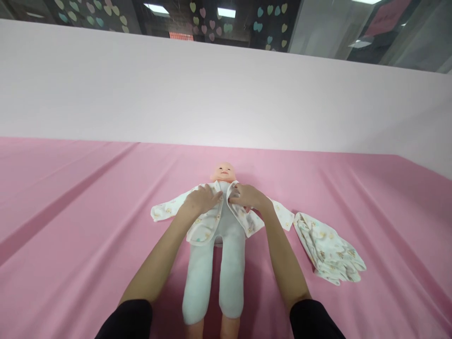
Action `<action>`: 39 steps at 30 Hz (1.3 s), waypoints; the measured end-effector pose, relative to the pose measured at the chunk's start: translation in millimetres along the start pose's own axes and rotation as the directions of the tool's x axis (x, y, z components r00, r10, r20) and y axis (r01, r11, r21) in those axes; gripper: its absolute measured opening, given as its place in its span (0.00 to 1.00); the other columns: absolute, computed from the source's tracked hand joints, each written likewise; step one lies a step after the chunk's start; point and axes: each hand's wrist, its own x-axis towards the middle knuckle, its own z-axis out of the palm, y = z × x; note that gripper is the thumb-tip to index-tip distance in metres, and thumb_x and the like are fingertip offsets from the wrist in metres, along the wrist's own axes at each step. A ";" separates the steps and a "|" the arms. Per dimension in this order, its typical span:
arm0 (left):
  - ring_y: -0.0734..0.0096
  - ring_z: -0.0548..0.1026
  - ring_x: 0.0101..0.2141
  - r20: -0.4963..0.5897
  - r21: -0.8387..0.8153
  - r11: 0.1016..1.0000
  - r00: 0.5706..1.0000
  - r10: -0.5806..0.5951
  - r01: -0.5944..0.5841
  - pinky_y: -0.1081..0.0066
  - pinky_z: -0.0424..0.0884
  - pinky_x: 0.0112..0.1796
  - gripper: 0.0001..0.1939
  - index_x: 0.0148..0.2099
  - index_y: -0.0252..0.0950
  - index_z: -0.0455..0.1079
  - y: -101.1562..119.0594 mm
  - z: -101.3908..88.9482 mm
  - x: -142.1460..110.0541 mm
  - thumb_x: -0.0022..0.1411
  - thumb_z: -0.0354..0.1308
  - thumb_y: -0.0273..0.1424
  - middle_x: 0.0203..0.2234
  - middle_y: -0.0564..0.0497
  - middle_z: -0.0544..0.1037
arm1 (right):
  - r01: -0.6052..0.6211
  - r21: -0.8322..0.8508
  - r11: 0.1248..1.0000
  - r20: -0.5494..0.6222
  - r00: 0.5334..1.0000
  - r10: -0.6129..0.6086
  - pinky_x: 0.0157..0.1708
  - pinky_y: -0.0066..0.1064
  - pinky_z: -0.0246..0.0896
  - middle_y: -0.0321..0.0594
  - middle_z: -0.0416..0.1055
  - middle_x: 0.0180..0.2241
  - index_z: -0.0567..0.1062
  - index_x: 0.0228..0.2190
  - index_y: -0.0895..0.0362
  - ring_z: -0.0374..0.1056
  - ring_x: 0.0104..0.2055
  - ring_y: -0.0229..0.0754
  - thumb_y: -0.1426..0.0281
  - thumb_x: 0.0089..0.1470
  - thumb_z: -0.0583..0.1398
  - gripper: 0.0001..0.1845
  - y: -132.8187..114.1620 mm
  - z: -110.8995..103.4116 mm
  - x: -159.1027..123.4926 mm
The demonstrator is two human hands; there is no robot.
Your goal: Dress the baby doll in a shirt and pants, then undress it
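Observation:
A baby doll [223, 172] lies face up on the pink sheet [88, 212], head away from me, in a white body suit with pale legs [213, 273]. An open white printed jacket [208, 226] is spread under and around its chest, sleeves out to both sides. My left hand [201, 200] lies on the left front panel at the doll's chest, fingers curled on the cloth. My right hand [247, 197] grips the right front panel's edge beside the doll's neck.
A folded white printed garment [328, 249] lies on the sheet to the doll's right. A pale pink wall [226, 94] runs behind the bed. Dark glass with heart stickers [212, 19] shows above it.

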 end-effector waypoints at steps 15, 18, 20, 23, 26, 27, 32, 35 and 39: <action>0.38 0.64 0.52 0.130 0.051 0.990 0.984 0.123 -0.130 0.56 0.63 0.44 0.49 0.65 0.25 0.41 30.4 4.0 -27.9 0.53 0.49 0.56 0.49 0.27 0.67 | 0.112 0.225 0.968 0.019 0.993 -0.119 0.18 0.24 0.59 0.31 0.66 0.23 0.53 0.59 0.50 0.61 0.16 0.34 0.55 0.54 0.54 0.34 -0.1 9.6 15.7; 0.30 0.45 0.59 0.157 0.079 0.988 0.980 0.122 -0.136 0.48 0.56 0.49 0.54 0.66 0.25 0.36 32.0 11.7 -22.9 0.52 0.47 0.59 0.59 0.20 0.49 | 0.168 0.188 0.968 -0.079 0.985 -0.155 0.25 0.26 0.64 0.35 0.71 0.32 0.59 0.56 0.49 0.64 0.20 0.34 0.67 0.55 0.52 0.26 -0.4 17.8 24.0; 0.29 0.40 0.60 0.172 0.039 0.989 0.976 0.137 -0.145 0.45 0.54 0.49 0.54 0.66 0.27 0.32 31.3 15.3 -20.3 0.52 0.45 0.59 0.60 0.19 0.43 | 0.225 0.190 0.956 -0.178 0.965 -0.192 0.38 0.29 0.65 0.38 0.71 0.41 0.64 0.53 0.51 0.69 0.33 0.37 0.75 0.51 0.50 0.26 2.2 24.8 33.2; 0.28 0.37 0.60 0.140 -0.024 0.986 0.976 0.165 -0.163 0.42 0.54 0.48 0.54 0.66 0.26 0.29 29.8 18.6 -14.9 0.53 0.44 0.59 0.59 0.17 0.40 | 0.308 0.196 0.931 -0.354 0.908 -0.226 0.54 0.32 0.52 0.41 0.66 0.50 0.70 0.47 0.57 0.61 0.53 0.40 0.81 0.45 0.48 0.27 8.7 34.9 54.1; 0.30 0.37 0.60 0.076 -0.074 0.989 0.988 0.134 -0.128 0.39 0.54 0.46 0.50 0.65 0.26 0.27 31.6 22.0 -7.0 0.56 0.42 0.56 0.60 0.17 0.39 | 0.326 0.311 0.893 -0.449 0.878 -0.164 0.54 0.29 0.52 0.41 0.68 0.49 0.71 0.44 0.59 0.60 0.54 0.37 0.82 0.43 0.47 0.26 11.9 40.7 77.1; 0.32 0.38 0.60 0.042 -0.089 0.990 0.992 0.115 -0.111 0.38 0.55 0.46 0.48 0.65 0.27 0.27 32.8 23.5 -4.2 0.57 0.42 0.55 0.60 0.18 0.39 | 0.331 0.346 0.878 -0.478 0.867 -0.139 0.53 0.28 0.53 0.40 0.68 0.48 0.72 0.43 0.59 0.61 0.53 0.36 0.81 0.43 0.47 0.26 11.3 41.5 83.3; 0.36 0.42 0.61 -0.074 -0.199 0.975 0.993 0.089 -0.103 0.38 0.56 0.46 0.42 0.66 0.32 0.32 30.4 27.5 8.0 0.59 0.47 0.47 0.61 0.25 0.43 | 0.350 0.453 0.820 -0.610 0.792 -0.001 0.48 0.27 0.56 0.41 0.71 0.44 0.73 0.37 0.60 0.65 0.45 0.36 0.78 0.42 0.49 0.20 0.6 41.7 91.2; 0.49 0.57 0.57 -0.139 -0.353 0.898 0.963 0.229 -0.264 0.51 0.61 0.49 0.30 0.62 0.36 0.51 6.7 19.9 15.5 0.58 0.49 0.33 0.57 0.36 0.59 | 0.378 0.634 0.675 -0.588 0.802 0.103 0.41 0.29 0.61 0.39 0.72 0.37 0.74 0.35 0.59 0.66 0.36 0.37 0.74 0.40 0.55 0.16 2.3 35.8 75.9; 0.65 0.74 0.39 -0.138 -0.618 0.767 0.984 0.109 -0.171 0.69 0.71 0.37 0.26 0.55 0.36 0.62 -61.9 0.2 18.3 0.52 0.48 0.22 0.43 0.44 0.73 | 0.336 0.829 0.447 -0.476 0.843 0.250 0.30 0.30 0.63 0.37 0.72 0.30 0.72 0.40 0.57 0.66 0.28 0.38 0.68 0.36 0.61 0.24 50.6 7.2 39.1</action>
